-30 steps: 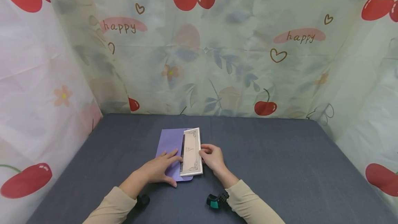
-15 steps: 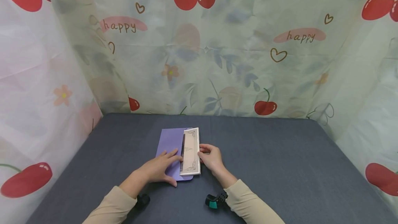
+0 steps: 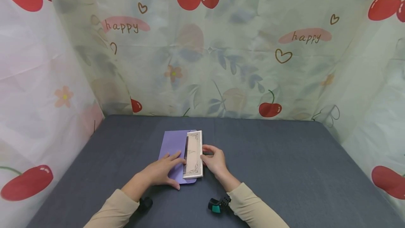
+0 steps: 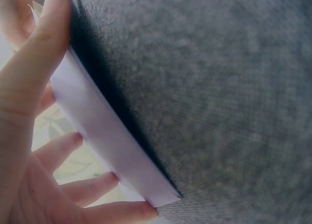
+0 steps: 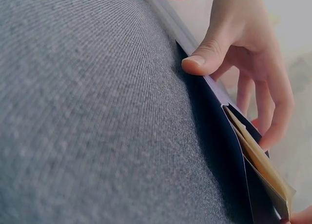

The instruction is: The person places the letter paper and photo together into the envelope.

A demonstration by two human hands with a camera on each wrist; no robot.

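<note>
A flat purple sleeve-like folder (image 3: 175, 141) lies on the dark cloth. Over its right half sits a cream printed card-like piece (image 3: 193, 156) with a pale border and scrollwork at its corners. My left hand (image 3: 159, 171) rests on the folder with fingers spread, index fingertip beside the cream piece's left edge. Its thumb lies along the folder's near edge (image 4: 107, 121) in the left wrist view. My right hand (image 3: 216, 161) pinches the cream piece's right edge between thumb and fingers. In the right wrist view, cream paper layers (image 5: 265, 163) stand slightly apart from the folder. The piece's underside is hidden.
Dark grey cloth covers the table (image 3: 269, 157). A patterned curtain (image 3: 209, 66) hangs behind and at both sides. Wrist-worn camera parts show under both sleeves, the right one (image 3: 216, 205) with a green patch.
My right hand has shifted slightly left, and the cream piece's right edge has moved left with it over the folder. My left hand has stayed in place.
</note>
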